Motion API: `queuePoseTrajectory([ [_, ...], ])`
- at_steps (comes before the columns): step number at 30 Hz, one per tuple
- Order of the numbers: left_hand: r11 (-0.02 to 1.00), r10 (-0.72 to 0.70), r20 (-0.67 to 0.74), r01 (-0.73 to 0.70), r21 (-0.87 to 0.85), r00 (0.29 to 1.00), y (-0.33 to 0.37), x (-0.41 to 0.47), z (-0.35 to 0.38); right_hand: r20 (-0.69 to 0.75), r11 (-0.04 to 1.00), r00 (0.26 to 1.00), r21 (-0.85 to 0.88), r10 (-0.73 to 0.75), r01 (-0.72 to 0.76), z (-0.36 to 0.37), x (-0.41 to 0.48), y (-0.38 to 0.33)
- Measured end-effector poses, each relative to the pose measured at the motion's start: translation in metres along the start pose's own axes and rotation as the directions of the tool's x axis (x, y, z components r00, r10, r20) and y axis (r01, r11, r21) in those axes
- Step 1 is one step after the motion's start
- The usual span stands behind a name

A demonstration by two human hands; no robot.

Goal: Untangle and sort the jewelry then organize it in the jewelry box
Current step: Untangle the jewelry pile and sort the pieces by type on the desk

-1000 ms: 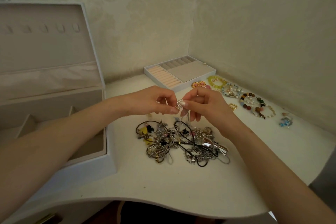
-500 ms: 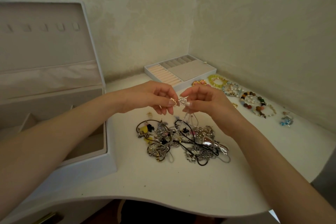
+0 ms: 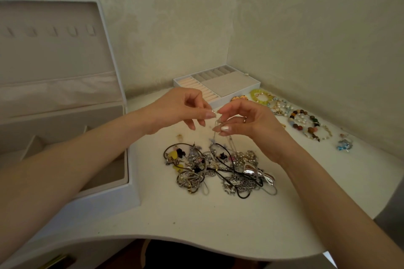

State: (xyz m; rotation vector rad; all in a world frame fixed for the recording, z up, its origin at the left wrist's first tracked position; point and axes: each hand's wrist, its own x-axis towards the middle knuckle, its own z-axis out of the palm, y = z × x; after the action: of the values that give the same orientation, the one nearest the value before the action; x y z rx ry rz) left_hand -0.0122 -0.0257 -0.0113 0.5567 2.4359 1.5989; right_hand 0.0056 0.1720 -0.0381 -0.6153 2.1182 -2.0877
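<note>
A thin silver chain hangs into the tangled jewelry pile on the white surface. The left hand and right hand each have a pinching grip closed on its top end. This looks like the untangling step. The next move calls for gently teasing the chain free, then taking it to the open jewelry box on the left.

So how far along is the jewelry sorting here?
Done: bracelets lie in a row at the right. In hand: left hand and right hand pinch a thin chain above the tangled pile. Remaining: the pile itself; nothing shows in the box or tray.
</note>
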Motion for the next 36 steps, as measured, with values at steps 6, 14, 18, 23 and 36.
queuePoseTrajectory([
  [6, 0.996, 0.031, -0.015, -0.032, -0.084, 0.999, 0.0044, -0.0026, 0.0008, -0.049, 0.999, 0.999, -0.049, -0.017, 0.015, -0.0008, -0.0009, -0.0007],
  [14, 0.997, 0.022, 0.124, -0.013, -0.076, 0.992, 0.0041, -0.0032, 0.0009, -0.111, 0.996, 0.991, -0.047, -0.078, 0.073, 0.0008, -0.0008, -0.0023],
  [18, 0.999, 0.032, 0.147, -0.03, -0.016, 0.989, 0.0033, -0.0035, 0.0023, -0.111, 0.995, 0.99, -0.063, -0.088, 0.082, 0.0009, -0.0002, -0.0016],
  [23, 0.996, 0.023, 0.148, -0.035, 0.076, 0.989, 0.0035, -0.0029, 0.0035, -0.082, 0.993, 0.992, -0.067, -0.1, 0.095, 0.0027, -0.0002, -0.0019],
  [36, 0.984, -0.057, 0.239, 0.015, 0.175, 0.969, 0.0057, -0.0055, 0.0042, -0.051, 0.989, 0.992, -0.097, -0.113, 0.108, 0.0052, -0.0016, -0.003],
])
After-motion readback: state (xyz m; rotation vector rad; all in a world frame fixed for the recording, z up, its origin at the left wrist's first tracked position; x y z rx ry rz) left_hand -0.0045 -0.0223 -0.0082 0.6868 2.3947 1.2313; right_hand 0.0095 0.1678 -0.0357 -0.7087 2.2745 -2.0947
